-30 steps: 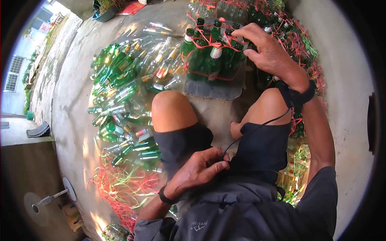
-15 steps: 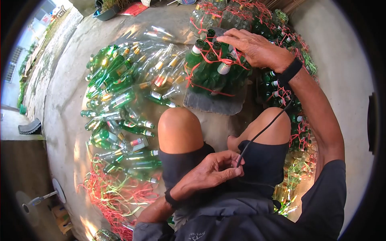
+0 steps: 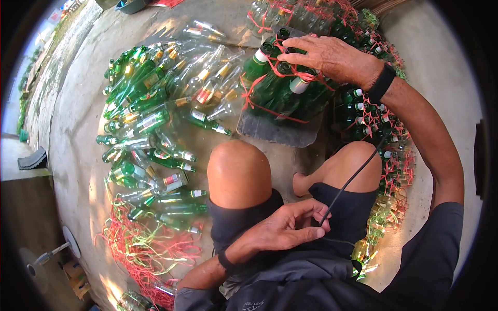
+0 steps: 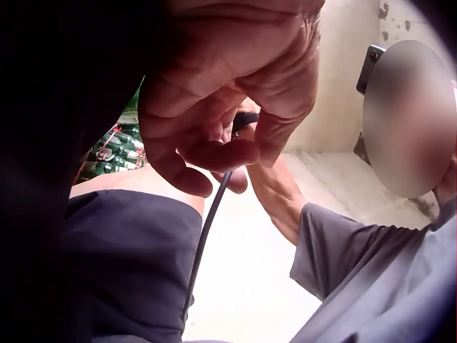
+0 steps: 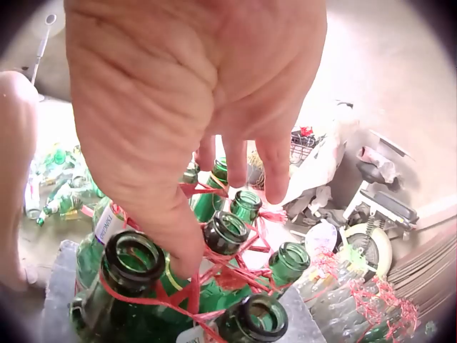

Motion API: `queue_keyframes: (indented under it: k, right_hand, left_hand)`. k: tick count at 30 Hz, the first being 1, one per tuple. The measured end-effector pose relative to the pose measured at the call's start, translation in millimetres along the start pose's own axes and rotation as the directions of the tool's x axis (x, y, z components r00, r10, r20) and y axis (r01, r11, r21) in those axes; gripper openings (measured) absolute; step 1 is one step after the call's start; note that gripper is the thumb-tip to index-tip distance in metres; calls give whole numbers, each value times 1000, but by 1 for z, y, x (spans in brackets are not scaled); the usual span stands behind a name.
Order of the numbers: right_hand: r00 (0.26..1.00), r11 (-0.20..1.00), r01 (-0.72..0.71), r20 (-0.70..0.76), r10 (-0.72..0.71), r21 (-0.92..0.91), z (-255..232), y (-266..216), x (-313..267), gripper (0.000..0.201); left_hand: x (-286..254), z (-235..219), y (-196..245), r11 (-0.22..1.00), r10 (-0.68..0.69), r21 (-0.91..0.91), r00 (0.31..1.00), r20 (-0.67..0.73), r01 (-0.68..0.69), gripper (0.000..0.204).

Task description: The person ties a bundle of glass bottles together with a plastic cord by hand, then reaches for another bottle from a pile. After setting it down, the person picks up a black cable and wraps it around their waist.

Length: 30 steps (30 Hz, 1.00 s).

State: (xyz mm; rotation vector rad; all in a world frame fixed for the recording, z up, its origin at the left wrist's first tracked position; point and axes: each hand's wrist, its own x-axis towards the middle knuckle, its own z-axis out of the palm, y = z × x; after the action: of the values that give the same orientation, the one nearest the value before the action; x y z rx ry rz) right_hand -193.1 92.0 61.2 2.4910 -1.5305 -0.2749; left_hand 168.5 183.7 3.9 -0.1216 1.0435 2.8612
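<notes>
In the head view my left hand (image 3: 284,225) is over my lap, thumb and fingers pinching a thin black cable (image 3: 348,185) that runs up toward my right wrist. The left wrist view shows this cable (image 4: 203,239) passing beside the curled fingertips. My right hand (image 3: 340,61) reaches over the top of a bundle of green glass bottles (image 3: 288,98), its fingers spread among the necks. Red plastic twine (image 3: 282,113) circles the bundle. In the right wrist view the thumb dips between open bottle mouths (image 5: 227,230). Beneath the bundle lies a dark board (image 3: 275,136).
Loose green and clear bottles (image 3: 150,122) cover the floor at left. Tangled red and green twine (image 3: 142,243) lies nearer me. More tied bottles (image 3: 363,111) line the right wall, and clear ones (image 3: 270,18) stand behind. A standing fan (image 3: 68,243) is at lower left.
My right hand has come inward from the bundle's right edge onto the bottle necks. The left hand keeps the cable, which now stretches straighter between both hands. The head view has shifted.
</notes>
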Motion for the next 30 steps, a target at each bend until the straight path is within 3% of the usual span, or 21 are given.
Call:
queue_keyframes:
  k: [5,8,11,14,20,22,30]
  right_hand:
    - [1000,999,-21,1,21,30,2,-5,11,92]
    - [994,998,-56,92,56,7,4,-5,16,95]
    - [1000,999,5,-3,-5,-41,7,-4,16,84]
    - [1000,997,-20,12,20,-74,8,-7,16,82]
    - [993,962,-77,-107,50,-264,12,-19,14,81]
    - [965,935,-241,36,258,-262,7,-30,14,85]
    - [958,966,-245,130,254,-85,3,-24,10,92]
  left_hand:
    - [0,1,4,999,-30,-18,1000,-5,29,23]
    - [-1,1,3,998,-29,-48,1000,-8,28,20]
    - [-1,2,6,999,-39,-18,999,-19,39,19]
    - [-1,3,6,999,-39,-23,999,-14,39,20]
    - [2,0,1,999,-39,-20,999,-4,39,21]
    - [2,0,0,999,-41,-26,999,4,41,22]
    - [-1,-2,-4,1000,-17,25,1000,6,17,23]
